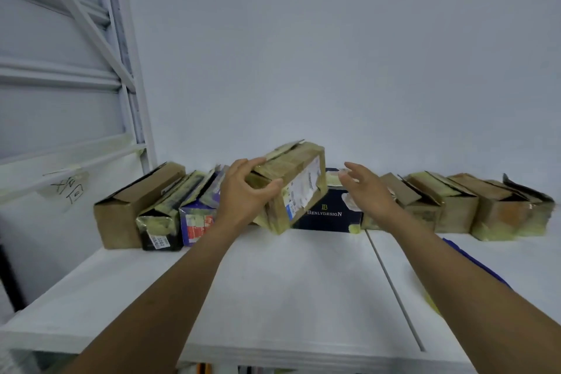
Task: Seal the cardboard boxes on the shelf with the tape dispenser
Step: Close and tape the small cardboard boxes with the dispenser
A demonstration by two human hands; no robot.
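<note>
Head-worn camera looks forward, close over the white shelf point(273, 297).

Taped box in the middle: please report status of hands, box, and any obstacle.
Left hand grips the taped box, tilted up. Right hand open, beside it, not touching. Tape dispenser not visible. Navy box crowds its right side.

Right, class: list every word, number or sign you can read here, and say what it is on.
"BENLYDESIGN": navy box.
"1202", roughly: sticker on black box.
White label on held box: blurred.
Red label on blue box: blurred.
Scrawl on wall tape: illegible.
</note>
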